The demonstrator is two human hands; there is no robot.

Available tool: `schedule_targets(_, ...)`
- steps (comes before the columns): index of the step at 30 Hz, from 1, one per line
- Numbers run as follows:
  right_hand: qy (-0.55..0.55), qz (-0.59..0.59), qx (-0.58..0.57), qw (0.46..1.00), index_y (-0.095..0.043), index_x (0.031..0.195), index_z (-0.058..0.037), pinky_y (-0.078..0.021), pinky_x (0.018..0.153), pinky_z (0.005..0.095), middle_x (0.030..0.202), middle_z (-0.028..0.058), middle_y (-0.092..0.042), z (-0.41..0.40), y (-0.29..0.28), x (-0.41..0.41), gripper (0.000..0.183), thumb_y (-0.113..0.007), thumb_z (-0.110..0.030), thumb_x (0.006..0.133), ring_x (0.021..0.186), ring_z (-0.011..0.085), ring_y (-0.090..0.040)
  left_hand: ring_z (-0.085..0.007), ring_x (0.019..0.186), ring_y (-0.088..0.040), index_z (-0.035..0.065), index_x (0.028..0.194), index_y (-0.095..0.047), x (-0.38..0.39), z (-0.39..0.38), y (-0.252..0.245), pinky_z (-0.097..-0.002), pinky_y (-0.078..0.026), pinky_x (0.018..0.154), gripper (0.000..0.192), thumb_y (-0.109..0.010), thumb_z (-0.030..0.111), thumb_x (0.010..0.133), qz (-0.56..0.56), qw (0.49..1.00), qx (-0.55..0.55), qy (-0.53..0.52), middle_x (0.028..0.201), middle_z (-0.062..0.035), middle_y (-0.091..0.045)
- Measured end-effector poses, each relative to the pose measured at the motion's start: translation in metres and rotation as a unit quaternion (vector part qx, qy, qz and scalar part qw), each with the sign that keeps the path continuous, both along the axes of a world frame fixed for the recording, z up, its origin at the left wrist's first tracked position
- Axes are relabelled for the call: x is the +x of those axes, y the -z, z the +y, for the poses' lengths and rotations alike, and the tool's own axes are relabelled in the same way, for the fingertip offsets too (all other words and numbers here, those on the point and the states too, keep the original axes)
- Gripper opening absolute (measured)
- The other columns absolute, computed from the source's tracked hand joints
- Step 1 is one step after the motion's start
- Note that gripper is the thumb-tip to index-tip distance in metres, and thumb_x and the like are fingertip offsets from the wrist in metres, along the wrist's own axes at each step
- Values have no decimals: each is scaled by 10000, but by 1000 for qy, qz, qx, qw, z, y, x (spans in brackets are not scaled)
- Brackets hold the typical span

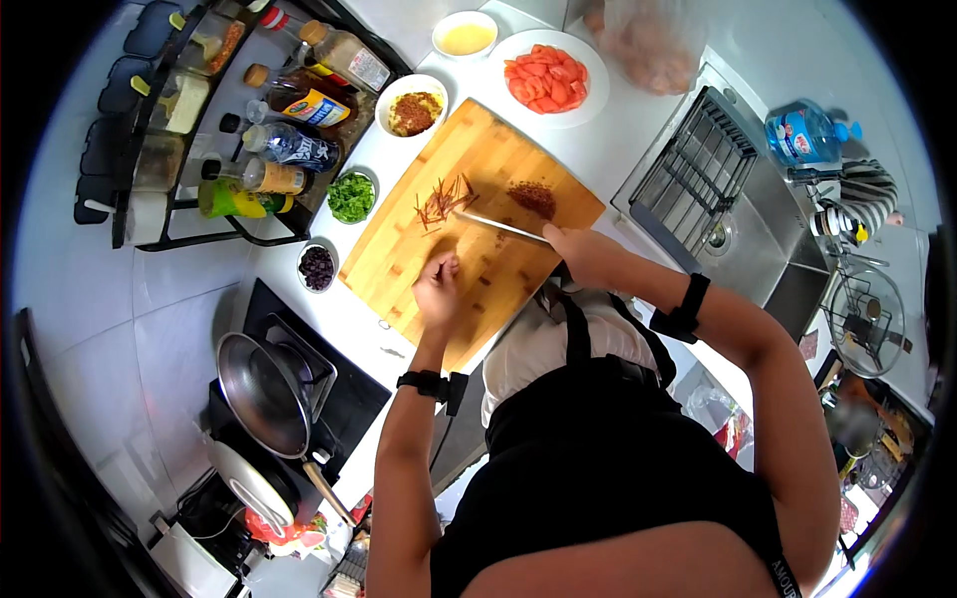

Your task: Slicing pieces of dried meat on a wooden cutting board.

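My right hand (583, 253) is shut on a knife (502, 226), whose blade reaches left over a wooden cutting board (493, 291), its tip close to a small pile of thin reddish-brown strips (442, 203). A mound of finely chopped reddish-brown bits (534, 199) lies on the board beyond the blade. My left hand (437, 282) is curled over the board, below the strips and apart from the knife. Whether something small sits between its fingers is unclear.
Behind the board stand a plate of cut tomato (598, 93), a bowl of yellow liquid (465, 36) and a bowl of minced seasoning (411, 112). Bowls of chopped greens (351, 197) and dark pieces (316, 268) stand left. A frying pan (262, 396) rests on the stove; the sink (770, 232) is right.
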State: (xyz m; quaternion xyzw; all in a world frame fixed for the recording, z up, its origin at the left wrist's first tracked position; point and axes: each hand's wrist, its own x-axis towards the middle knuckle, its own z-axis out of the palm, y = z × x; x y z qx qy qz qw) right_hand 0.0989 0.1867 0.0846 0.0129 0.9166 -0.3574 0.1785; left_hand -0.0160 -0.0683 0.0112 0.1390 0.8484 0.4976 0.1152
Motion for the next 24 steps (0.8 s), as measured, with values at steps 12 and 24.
schedule_targets(12,-9,-2,27,1000,-417,1031,-17,-470,697,472,844,225,-600,9,4,12,356,-581,18,717,846,417,-595,-300,812,-595,62,1024,-659,-37,-5,-19,-352,-493,730,189,-623,60,838,186,974,-127,13,927,-140,-612)
schedule_targets(24,130,-4,50,990,-401,1022,-1,-445,700,509,836,248,-597,17,11,19,324,-505,51,719,825,441,-578,-306,945,-575,71,1090,-601,-88,49,-16,-400,-446,874,435,-757,155,694,189,955,-205,96,961,-112,-636)
